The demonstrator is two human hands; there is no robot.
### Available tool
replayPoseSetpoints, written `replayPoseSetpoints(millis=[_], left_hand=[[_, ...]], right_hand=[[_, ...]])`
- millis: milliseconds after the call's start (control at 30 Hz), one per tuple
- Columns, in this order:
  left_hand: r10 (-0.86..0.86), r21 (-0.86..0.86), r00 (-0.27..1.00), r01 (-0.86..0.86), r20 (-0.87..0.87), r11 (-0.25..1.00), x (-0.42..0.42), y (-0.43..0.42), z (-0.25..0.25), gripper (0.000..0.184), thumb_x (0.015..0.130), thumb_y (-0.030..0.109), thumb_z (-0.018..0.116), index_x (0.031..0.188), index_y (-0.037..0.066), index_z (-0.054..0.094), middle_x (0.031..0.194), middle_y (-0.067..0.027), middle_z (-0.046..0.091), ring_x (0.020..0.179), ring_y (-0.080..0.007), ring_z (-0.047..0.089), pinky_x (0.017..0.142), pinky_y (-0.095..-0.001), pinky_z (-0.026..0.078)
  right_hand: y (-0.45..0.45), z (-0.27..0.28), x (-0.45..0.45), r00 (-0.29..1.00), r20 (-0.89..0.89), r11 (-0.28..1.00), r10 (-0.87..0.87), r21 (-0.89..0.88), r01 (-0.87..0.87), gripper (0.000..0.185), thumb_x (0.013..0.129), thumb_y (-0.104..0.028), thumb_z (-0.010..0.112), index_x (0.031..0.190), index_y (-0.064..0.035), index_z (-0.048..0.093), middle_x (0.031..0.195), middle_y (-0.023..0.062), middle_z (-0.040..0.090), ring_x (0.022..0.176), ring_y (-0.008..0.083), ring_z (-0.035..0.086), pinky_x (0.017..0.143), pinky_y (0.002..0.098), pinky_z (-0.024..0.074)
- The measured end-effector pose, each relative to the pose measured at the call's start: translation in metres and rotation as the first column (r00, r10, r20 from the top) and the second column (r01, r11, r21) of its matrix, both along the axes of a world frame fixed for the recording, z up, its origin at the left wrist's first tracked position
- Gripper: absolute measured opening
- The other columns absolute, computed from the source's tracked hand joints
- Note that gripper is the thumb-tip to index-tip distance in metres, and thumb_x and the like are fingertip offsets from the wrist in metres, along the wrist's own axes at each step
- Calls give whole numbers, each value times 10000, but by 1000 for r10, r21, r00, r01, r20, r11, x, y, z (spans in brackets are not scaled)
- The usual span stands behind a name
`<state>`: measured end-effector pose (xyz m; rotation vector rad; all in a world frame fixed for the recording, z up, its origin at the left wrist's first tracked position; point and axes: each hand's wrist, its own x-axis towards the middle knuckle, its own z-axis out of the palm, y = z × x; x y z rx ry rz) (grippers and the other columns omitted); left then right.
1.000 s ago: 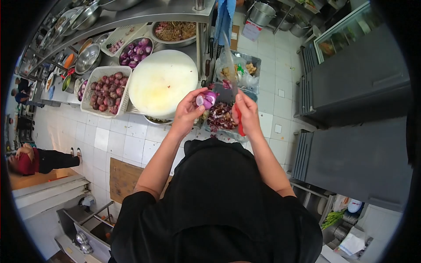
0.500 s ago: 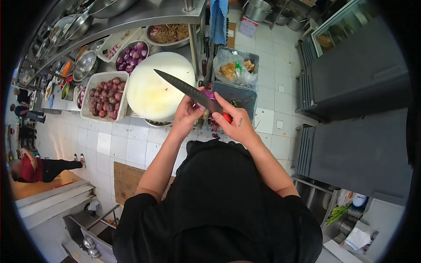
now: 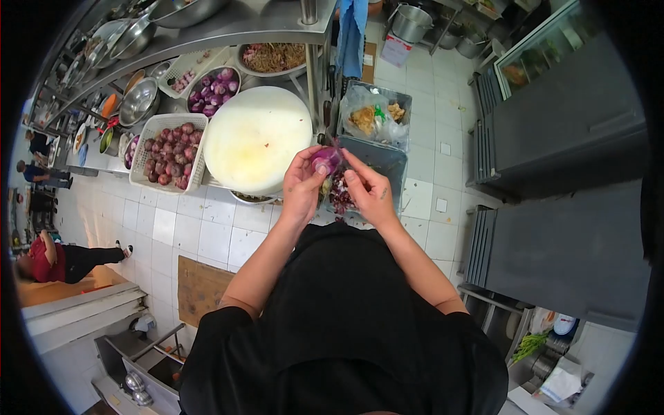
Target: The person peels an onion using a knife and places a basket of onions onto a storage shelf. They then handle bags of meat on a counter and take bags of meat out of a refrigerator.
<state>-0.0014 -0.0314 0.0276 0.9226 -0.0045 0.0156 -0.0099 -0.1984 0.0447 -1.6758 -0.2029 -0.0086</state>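
A purple onion (image 3: pixel 325 160) sits in the fingers of my left hand (image 3: pixel 302 181), its glossy skin facing up. Close against its right side is my right hand (image 3: pixel 370 190), with thumb and forefinger reaching toward the onion and the other fingers curled under. The knife in my right hand is turned away, so its broad blade no longer shows. Both hands are above a grey bin (image 3: pixel 393 169) with onion skins (image 3: pixel 342 197) in it. Just left of my hands lies a round white cutting board (image 3: pixel 259 138) with small reddish scraps.
Unpeeled red onions fill a white basket (image 3: pixel 142 162) left of the board. Peeled onions (image 3: pixel 216 88) are in a bowl behind it. A second bin (image 3: pixel 404 135) holds a plastic bag. Grey cabinets (image 3: pixel 553 235) line the right, and a person (image 3: pixel 66 263) stands far left.
The knife blade, broad and pointing up-left over the board before, has swung out of view. The onion, mostly covered earlier, now shows between my hands.
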Motion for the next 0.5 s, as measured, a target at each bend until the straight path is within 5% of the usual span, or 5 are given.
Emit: replayPoseSetpoints(millis=[67, 133, 167, 400, 500], left_hand=[[-22, -121, 1000, 19, -20, 992, 1, 1, -2, 423, 952, -11, 596, 1362, -8, 491, 1283, -118, 596, 1185, -203, 585, 1068, -355, 451], [-52, -159, 998, 47, -28, 986, 3, 3, -3, 418, 965, 9, 593, 1369, -1, 485, 1288, -123, 593, 1193, -215, 586, 1077, -375, 452], [-78, -196, 996, 69, -40, 978, 4, 4, -4, 414, 977, 29, 590, 1376, 6, 480, 1293, -129, 591, 1201, -227, 587, 1087, -396, 454], [-188, -378, 970, 117, -157, 919, 15, -1, -15, 385, 1002, 93, 593, 1364, 38, 475, 1322, -124, 585, 1235, -237, 578, 1121, -437, 445], [-194, -425, 973, 125, -124, 897, 14, -6, -15, 381, 1005, 120, 601, 1362, 68, 477, 1344, -110, 580, 1240, -238, 576, 1121, -441, 443]], right_hand=[[-8, -2, 8, 998, -67, 996, -2, 84, 8, 462, 1016, -253, 632, 1436, -72, 566, 628, -44, 543, 537, 52, 395, 535, 215, 362], [-20, 1, 17, 947, -321, 950, -27, 286, 125, 473, 1039, -268, 598, 1450, -41, 540, 617, -70, 479, 548, 19, 394, 521, 200, 352], [-29, -2, 21, 935, -354, 973, 17, 221, 66, 518, 1055, -268, 566, 1498, -21, 463, 614, -75, 425, 562, 17, 409, 512, 210, 362], [-18, 14, -2, 996, 64, 997, 66, -54, -62, 658, 998, -170, 619, 1568, -22, 326, 651, -66, 440, 610, 38, 386, 590, 220, 356], [-13, 7, -6, 991, -12, 990, 132, 51, -131, 682, 992, -177, 628, 1576, -28, 309, 641, -63, 420, 605, 45, 374, 588, 225, 345]])
